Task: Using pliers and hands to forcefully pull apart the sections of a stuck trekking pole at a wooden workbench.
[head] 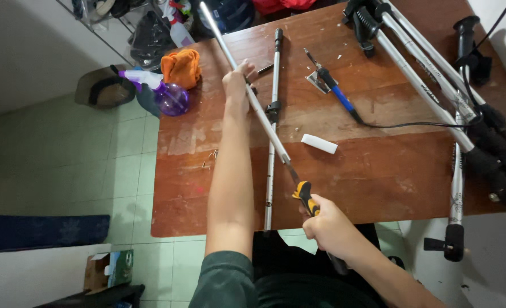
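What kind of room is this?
Probably a home repair corner, not a proper workshop: a worn wooden table on a tiled floor, a soldering iron with its cord, loose screws, and tripod legs taken apart.

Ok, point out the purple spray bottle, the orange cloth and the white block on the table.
purple spray bottle (171, 98), head view, on its round purple body.
orange cloth (181, 67), head view, on the middle of its folds.
white block (319, 144), head view, on its top face.

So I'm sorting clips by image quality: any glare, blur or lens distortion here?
Head view: glare on the metal tube the left hand holds; slight blur at the right hand with its yellow-handled tool; wide-angle bending near the tripod legs; wooden table evenly lit.
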